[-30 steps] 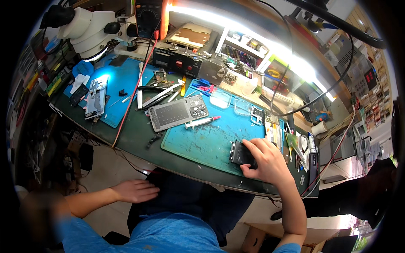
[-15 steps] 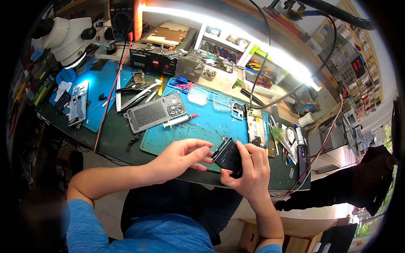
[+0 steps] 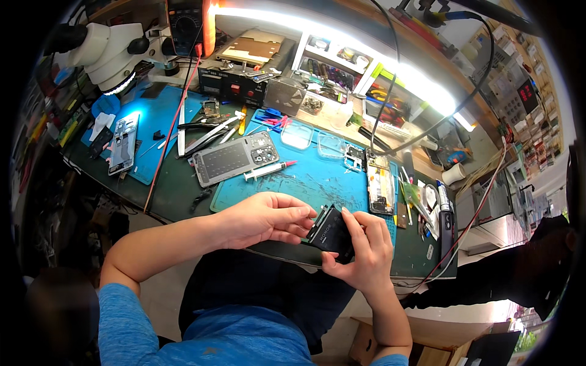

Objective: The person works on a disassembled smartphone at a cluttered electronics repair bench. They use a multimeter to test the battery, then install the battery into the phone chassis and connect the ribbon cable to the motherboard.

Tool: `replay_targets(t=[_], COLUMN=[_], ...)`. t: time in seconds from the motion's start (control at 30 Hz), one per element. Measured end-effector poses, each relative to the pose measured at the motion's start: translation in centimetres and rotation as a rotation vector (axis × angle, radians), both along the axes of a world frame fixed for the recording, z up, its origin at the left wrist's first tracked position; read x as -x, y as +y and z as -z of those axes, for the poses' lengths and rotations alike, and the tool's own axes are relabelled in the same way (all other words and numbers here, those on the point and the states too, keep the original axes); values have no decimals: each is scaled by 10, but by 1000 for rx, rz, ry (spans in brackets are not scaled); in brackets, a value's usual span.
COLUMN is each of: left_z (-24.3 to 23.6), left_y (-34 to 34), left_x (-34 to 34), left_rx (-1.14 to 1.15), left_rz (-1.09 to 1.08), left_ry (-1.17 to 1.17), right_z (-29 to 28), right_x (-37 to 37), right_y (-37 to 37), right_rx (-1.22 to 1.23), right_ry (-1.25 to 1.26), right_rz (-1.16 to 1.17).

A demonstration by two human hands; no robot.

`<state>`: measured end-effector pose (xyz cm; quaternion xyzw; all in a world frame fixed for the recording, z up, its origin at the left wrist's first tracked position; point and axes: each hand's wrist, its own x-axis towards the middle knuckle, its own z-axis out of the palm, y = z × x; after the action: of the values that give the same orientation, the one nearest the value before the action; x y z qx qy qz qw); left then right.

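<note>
A small black box-shaped part [image 3: 330, 230] is held over the front edge of the workbench, above a blue work mat [image 3: 317, 177]. My right hand [image 3: 364, 253] grips it from the right and below. My left hand [image 3: 264, 218] pinches its upper left edge with the fingertips. Just beyond the hands on the mat lie a white syringe with a red tip [image 3: 267, 171] and an opened grey phone body [image 3: 235, 158].
A white microscope [image 3: 107, 52] stands at the far left over a second blue mat with another opened phone [image 3: 124, 144]. Tweezers, clear covers [image 3: 297, 134], a phone frame [image 3: 380, 185], small tools and cables crowd the bench. A red-and-black meter [image 3: 190, 21] stands at the back.
My left hand rose from my lap to the bench edge and took hold of the black part. My right hand lifted that part off the mat toward me.
</note>
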<state>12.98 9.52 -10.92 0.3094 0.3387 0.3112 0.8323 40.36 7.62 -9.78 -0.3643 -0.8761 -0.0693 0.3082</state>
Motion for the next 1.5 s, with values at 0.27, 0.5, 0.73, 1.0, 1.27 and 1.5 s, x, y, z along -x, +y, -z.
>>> replay_targets(t=[0.27, 0.5, 0.73, 1.0, 1.27, 1.5], left_z=[1, 0, -5, 0, -4, -6], left_y=[2, 3, -1, 4, 3, 10], left_x=[0, -3, 1, -2, 3, -2], left_rx=[2, -17, -107, -133, -192, -273], left_rz=[50, 33, 43, 69, 84, 160], left_ry=[-19, 45, 66, 120, 125, 262], right_z=[-3, -3, -5, -6, -7, -9], right_x=[-1, -1, -2, -3, -3, -1], right_y=[1, 2, 1, 1, 0, -2], right_rx=[13, 18, 47, 27, 42, 33], right_ry=[-18, -31, -28, -52, -51, -95], right_rz=[-1, -16, -24, -54, -62, -78])
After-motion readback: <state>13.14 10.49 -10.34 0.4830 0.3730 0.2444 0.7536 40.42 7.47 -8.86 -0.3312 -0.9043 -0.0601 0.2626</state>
